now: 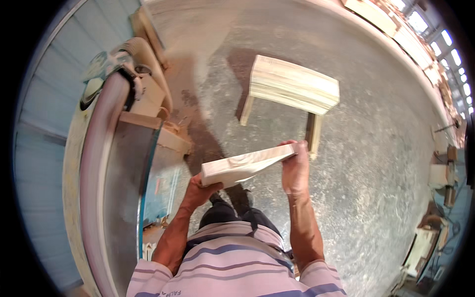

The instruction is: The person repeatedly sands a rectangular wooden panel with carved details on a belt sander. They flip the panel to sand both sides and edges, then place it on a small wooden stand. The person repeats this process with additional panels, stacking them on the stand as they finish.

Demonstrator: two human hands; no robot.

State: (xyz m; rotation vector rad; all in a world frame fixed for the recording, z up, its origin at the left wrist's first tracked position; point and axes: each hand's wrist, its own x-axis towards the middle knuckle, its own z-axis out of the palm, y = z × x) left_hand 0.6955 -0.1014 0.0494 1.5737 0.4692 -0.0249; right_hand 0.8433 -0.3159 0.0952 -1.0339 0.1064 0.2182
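Observation:
A pale wooden board (247,162) is held in front of my body, its long edge turned up and its right end a little farther from me than its left. My left hand (200,190) grips the left end from below, thumb along the near side. Around the right end closes my right hand (296,171), with its fingers partly hidden behind the wood. Beyond the board stands a low wooden stand (294,84) on legs, with a stack of pale boards on top.
Close on my left is a belt sander (104,163) with a long upright belt and a metal table (131,163). A ribbed hose (161,79) curves behind it. Grey concrete floor (376,163) lies to the right. Timber stacks (391,24) line the far right, with more wood pieces (420,252) at lower right.

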